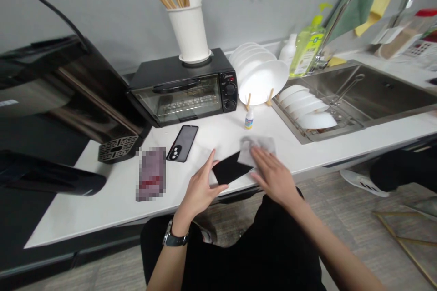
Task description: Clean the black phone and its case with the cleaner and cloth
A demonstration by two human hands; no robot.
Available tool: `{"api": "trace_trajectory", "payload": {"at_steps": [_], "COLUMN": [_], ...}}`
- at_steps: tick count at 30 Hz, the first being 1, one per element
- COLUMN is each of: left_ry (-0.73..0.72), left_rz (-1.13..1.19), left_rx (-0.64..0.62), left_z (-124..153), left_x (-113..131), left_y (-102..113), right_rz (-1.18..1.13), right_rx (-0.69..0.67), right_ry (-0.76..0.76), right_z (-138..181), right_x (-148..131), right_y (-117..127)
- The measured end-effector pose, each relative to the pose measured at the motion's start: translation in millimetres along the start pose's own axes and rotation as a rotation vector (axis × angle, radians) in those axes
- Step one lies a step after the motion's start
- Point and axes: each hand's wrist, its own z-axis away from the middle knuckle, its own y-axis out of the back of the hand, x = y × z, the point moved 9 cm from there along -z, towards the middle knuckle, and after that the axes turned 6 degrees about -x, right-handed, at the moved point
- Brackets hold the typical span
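A black smartphone (230, 169) lies on the white counter near its front edge, dark screen facing up. My left hand (200, 184) grips its left end between thumb and fingers. A light grey cloth (261, 144) covers the phone's right end, partly smeared by motion. My right hand (272, 170) presses down on that cloth, fingers together. To the left of the phone lies a dark phone case (183, 143) with camera cut-outs. Behind the cloth stands a small white bottle (249, 119) with a blue and yellow label.
A toaster oven (180, 93) carries a white holder (190, 32) of chopsticks. White plates (262, 79) stand in a rack beside it. Bowls (305, 107) sit in the sink (382, 93) at right. A black appliance (102, 100) and a blurred-out item (151, 173) are at left.
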Motion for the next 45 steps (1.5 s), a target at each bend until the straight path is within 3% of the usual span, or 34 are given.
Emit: {"api": "trace_trajectory", "payload": {"at_steps": [2, 4, 7, 9, 10, 13, 16, 19, 22, 25, 29, 31, 35, 37, 42, 45], "left_ry": [-0.011, -0.061, -0.129, -0.124, -0.099, 0.041, 0.077, 0.014, -0.001, -0.032, -0.089, -0.126, -0.139, -0.117, 0.049, 0.069], "left_rz": [-0.017, -0.026, -0.034, -0.091, -0.151, -0.458, -0.55, -0.48, -0.358, -0.289, -0.204, -0.135, 0.011, -0.03, -0.326, -0.314], "left_rx": [0.006, 0.002, 0.045, 0.159, 0.246, 0.371, 0.308, 0.305, 0.336, 0.312, 0.231, 0.252, 0.59, 0.654, 0.555, 0.53], "left_z": [2, 4, 7, 7, 7, 2, -6, -4, 3, 6, 4, 4, 20, 26, 20, 11], "left_x": [3, 9, 13, 7, 1, -21, -36, -33, -28, -25, -25, -25, -28, -29, -40, -45], "left_y": [-1, -1, 11, 33, 47, 72, 69, 61, 60, 61, 61, 64, 88, 90, 78, 76], "right_rz": [0.048, 0.066, 0.018, -0.067, -0.084, -0.126, -0.207, -0.288, -0.25, -0.148, -0.086, -0.068, -0.087, -0.15, -0.303, -0.374], "right_rx": [0.047, 0.119, 0.223, 0.074, 0.013, -0.068, -0.033, 0.08, 0.214, 0.249, 0.178, 0.15, 0.08, 0.059, 0.068, 0.103], "right_ry": [-0.084, -0.125, -0.111, 0.121, 0.164, 0.221, 0.228, 0.178, -0.022, -0.224, -0.227, -0.211, -0.166, -0.151, -0.157, -0.149], "right_z": [-2, -4, -4, -8, -8, -5, 6, 21, 27, 26, 20, 19, 18, 17, 18, 21], "right_x": [35, 38, -14, -76, -97, -125, -110, -80, -45, -21, -22, -27, -33, -28, -9, -11], "right_y": [13, 23, 25, 3, -8, -29, -28, -13, 4, 12, 10, 6, -2, -1, 17, 32]}}
